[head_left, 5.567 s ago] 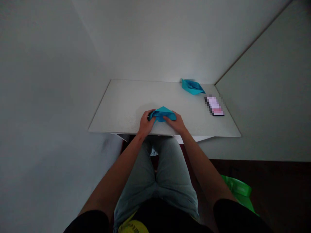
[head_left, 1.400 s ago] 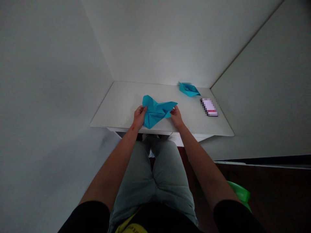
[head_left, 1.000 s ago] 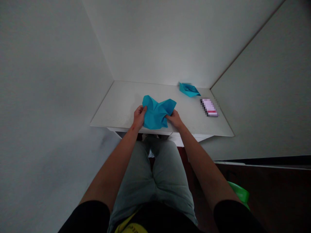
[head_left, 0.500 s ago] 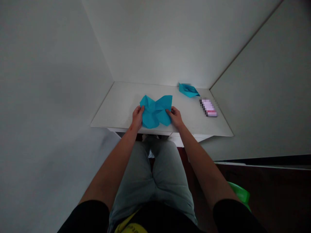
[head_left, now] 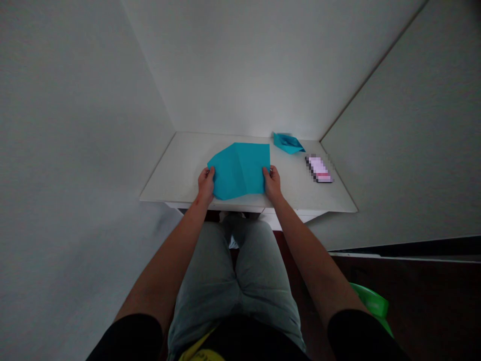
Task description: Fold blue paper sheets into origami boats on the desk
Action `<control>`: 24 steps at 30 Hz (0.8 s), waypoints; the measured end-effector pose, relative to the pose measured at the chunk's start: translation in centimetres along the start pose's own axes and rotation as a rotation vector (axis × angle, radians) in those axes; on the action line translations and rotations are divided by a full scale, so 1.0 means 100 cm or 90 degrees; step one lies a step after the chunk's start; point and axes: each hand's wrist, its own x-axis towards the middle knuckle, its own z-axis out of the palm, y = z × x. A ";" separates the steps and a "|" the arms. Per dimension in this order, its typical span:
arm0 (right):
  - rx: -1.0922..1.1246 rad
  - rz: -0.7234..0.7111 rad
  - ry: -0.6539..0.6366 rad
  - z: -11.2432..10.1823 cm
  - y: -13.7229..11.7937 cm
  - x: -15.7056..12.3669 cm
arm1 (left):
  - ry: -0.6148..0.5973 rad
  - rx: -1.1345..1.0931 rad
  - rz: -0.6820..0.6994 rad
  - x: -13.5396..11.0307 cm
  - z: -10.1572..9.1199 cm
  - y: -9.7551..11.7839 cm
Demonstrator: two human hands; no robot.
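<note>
A creased sheet of blue paper is spread between my hands above the front of the white table. My left hand pinches its left edge, thumb on top. At the right edge, my right hand grips the paper the same way. One crease runs down the middle of the sheet, and its left corners look bent or cut by folds. Behind it to the right lies a folded blue paper shape, apart from both hands.
A phone with a blurred screen lies at the table's right side. Walls close in the table at the back and both sides. A green plastic object stands low at the right, on the dark floor.
The blue paper has gone from a crumpled, many-folded shape to a wider, flatter sheet. My hands have moved apart, the left one further left, both still holding its edges.
</note>
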 end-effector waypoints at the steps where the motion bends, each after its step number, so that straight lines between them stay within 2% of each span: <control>1: -0.015 0.003 0.001 0.000 0.000 0.000 | 0.019 0.034 0.025 0.006 -0.007 0.005; 3: -0.032 0.011 -0.014 0.001 0.000 -0.001 | 0.052 0.116 0.090 0.018 -0.025 0.016; 6: -0.035 0.018 -0.060 0.003 -0.001 -0.002 | 0.055 0.254 0.148 0.031 -0.051 0.036; 9: -0.031 0.018 -0.075 0.004 -0.001 -0.002 | 0.069 0.407 0.183 0.028 -0.060 0.053; 11: -0.047 0.008 -0.080 0.005 -0.001 -0.002 | 0.060 0.508 0.244 0.016 -0.051 0.056; 12: -0.059 0.002 -0.083 0.005 -0.001 -0.002 | 0.031 0.552 0.279 0.008 -0.043 0.055; 15: -0.084 -0.010 -0.081 0.005 -0.002 -0.004 | -0.166 0.628 0.332 -0.016 -0.014 0.039; 17: -0.080 -0.022 -0.060 0.004 -0.003 -0.004 | -0.238 0.676 0.322 -0.028 0.001 0.024; 21: -0.080 -0.040 0.009 0.003 -0.005 -0.005 | -0.263 0.740 0.284 -0.037 0.007 0.000; 24: -0.084 -0.045 0.033 0.001 -0.007 -0.006 | -0.262 0.768 0.288 -0.037 0.003 -0.003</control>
